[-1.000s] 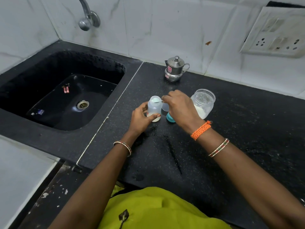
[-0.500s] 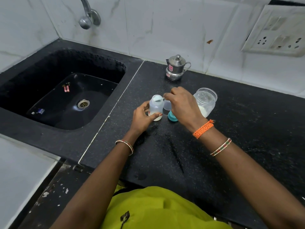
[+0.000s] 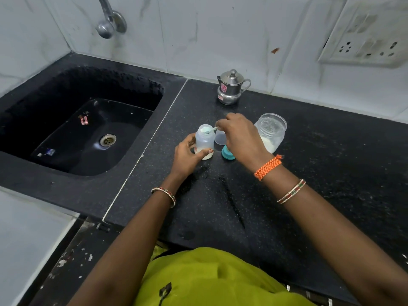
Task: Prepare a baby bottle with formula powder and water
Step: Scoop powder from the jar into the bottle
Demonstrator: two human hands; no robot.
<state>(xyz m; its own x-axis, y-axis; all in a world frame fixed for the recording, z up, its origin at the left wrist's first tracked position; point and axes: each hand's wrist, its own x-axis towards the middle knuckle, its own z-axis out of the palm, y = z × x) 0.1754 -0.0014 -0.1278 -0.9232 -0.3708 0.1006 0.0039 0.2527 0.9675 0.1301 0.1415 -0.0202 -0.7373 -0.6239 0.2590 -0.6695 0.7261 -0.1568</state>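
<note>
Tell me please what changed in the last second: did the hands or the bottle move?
Very little changed. The right hand still pinches the small scoop over the mouth of the baby bottle, with no clear shift. The left hand keeps gripping the bottle low down on the counter. The powder jar, teal cap and steel pot stayed put.

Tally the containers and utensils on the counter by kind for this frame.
Baby bottle: 1
Glass jar with powder: 1
Steel pot: 1
Clear cap with teal ring: 1
Scoop: 1
Total: 5
</note>
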